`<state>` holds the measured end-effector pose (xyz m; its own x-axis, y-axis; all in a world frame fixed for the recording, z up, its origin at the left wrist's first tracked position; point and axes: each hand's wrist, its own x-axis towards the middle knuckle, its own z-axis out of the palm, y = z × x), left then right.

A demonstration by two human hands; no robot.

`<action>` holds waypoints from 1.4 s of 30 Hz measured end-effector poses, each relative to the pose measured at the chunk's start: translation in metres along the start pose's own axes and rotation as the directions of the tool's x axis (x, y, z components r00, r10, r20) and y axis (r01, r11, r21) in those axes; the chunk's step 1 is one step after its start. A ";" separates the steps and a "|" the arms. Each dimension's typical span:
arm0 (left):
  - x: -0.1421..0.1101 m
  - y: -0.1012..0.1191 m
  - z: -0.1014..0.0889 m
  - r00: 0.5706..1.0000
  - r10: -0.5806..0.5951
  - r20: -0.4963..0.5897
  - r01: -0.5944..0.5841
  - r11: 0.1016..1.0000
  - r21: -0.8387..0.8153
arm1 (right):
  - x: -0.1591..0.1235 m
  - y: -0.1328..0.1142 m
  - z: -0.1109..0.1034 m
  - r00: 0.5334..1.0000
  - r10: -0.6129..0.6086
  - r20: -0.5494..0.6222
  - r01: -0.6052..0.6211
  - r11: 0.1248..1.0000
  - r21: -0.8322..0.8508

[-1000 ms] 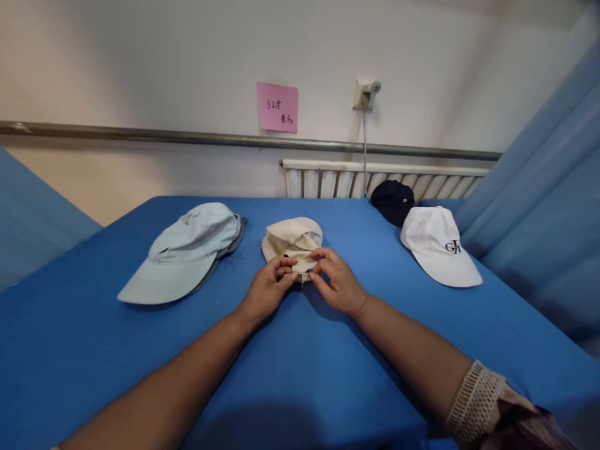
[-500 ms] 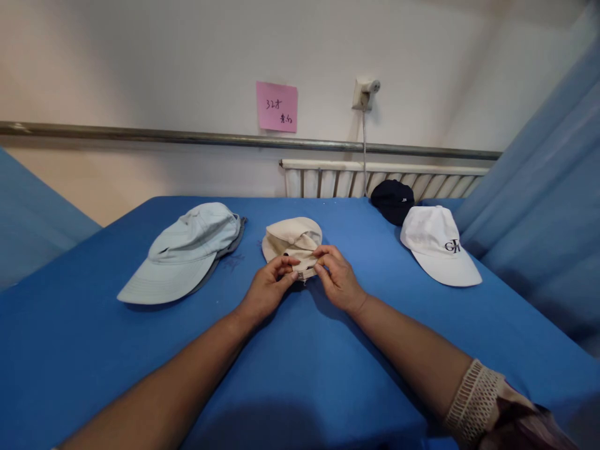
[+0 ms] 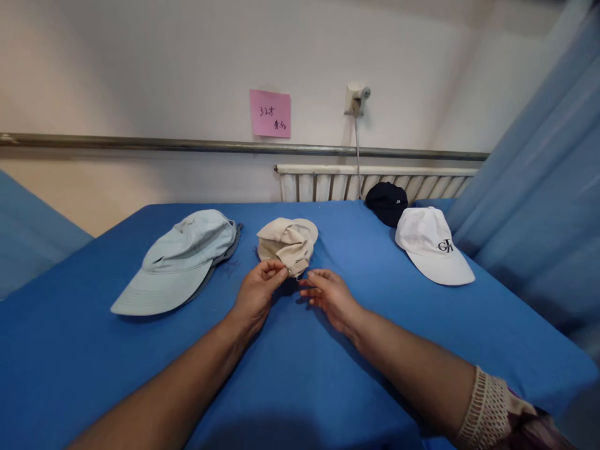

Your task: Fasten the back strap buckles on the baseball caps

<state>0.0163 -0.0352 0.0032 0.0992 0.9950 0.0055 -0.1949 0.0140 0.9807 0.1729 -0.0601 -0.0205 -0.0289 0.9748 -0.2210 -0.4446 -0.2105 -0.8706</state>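
Observation:
A beige cap (image 3: pixel 289 240) rests crumpled on the blue-covered table, its back strap facing me. My left hand (image 3: pixel 259 289) pinches the cap's edge near the strap between thumb and fingers. My right hand (image 3: pixel 330 297) is just right of the strap, its fingers apart and holding nothing; a loose thread dangles from the strap close to its fingertips. To the left lies a light blue cap (image 3: pixel 180 259) on top of a dark grey cap (image 3: pixel 229 250), of which only a strip shows. On the right are a white cap (image 3: pixel 431 240) and, behind it, a black cap (image 3: pixel 387 203).
The blue table cover (image 3: pixel 290 369) spreads below everything. Behind it are a white radiator (image 3: pixel 323 186), a metal rail (image 3: pixel 206 146), a pink note (image 3: pixel 270 114) and a socket with a plugged-in cord (image 3: pixel 357 100). A blue curtain (image 3: pixel 529 175) hangs at the right.
My right hand has let go of the beige cap's strap and drawn slightly down, fingers opening. The cap has turned a little in my left hand. The view has shifted slightly.

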 end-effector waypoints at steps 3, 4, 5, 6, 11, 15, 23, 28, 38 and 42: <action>-0.004 0.001 0.002 0.998 -0.017 0.060 0.014 0.999 0.037 | -0.001 -0.006 0.001 0.996 0.020 0.087 -0.038 0.978 0.206; -0.005 0.000 0.003 0.997 -0.023 0.068 0.019 0.998 0.058 | 0.001 -0.009 0.000 0.997 -0.002 0.078 -0.016 0.973 0.230; -0.006 0.000 0.003 0.998 -0.026 0.066 0.021 0.997 0.077 | 0.003 -0.012 -0.002 0.998 -0.026 0.051 0.013 0.971 0.240; -0.006 -0.001 0.004 0.998 -0.026 0.058 0.020 0.996 0.091 | 0.005 -0.014 -0.004 0.999 -0.052 0.014 0.047 0.970 0.240; -0.004 -0.003 0.003 0.997 0.053 0.052 -0.063 0.971 0.232 | 0.012 -0.016 -0.008 0.966 -0.241 -0.098 0.252 0.959 0.130; -0.008 -0.002 0.002 0.955 0.243 0.170 -0.296 0.829 0.474 | 0.014 -0.010 -0.008 0.916 -0.391 -0.093 0.390 0.920 -0.025; -0.015 0.000 0.006 0.907 0.333 0.259 -0.421 0.702 0.574 | 0.015 -0.006 -0.005 0.935 -0.348 -0.061 0.349 0.937 -0.004; -0.014 0.003 0.005 0.876 0.346 0.337 -0.483 0.643 0.594 | 0.011 -0.007 -0.002 0.949 -0.308 -0.066 0.311 0.949 0.044; -0.016 0.000 0.008 0.914 0.271 0.303 -0.400 0.732 0.552 | 0.009 -0.007 -0.002 0.971 -0.237 -0.022 0.237 0.970 0.054; -0.017 0.006 0.010 0.967 0.147 0.209 -0.215 0.910 0.354 | 0.010 -0.006 -0.009 0.902 -0.432 0.023 0.430 0.889 -0.159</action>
<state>0.0234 -0.0528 0.0113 0.2709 0.9436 0.1902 0.1463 -0.2356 0.9608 0.1833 -0.0495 -0.0215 0.1456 0.9715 0.1869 -0.2658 0.2204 -0.9385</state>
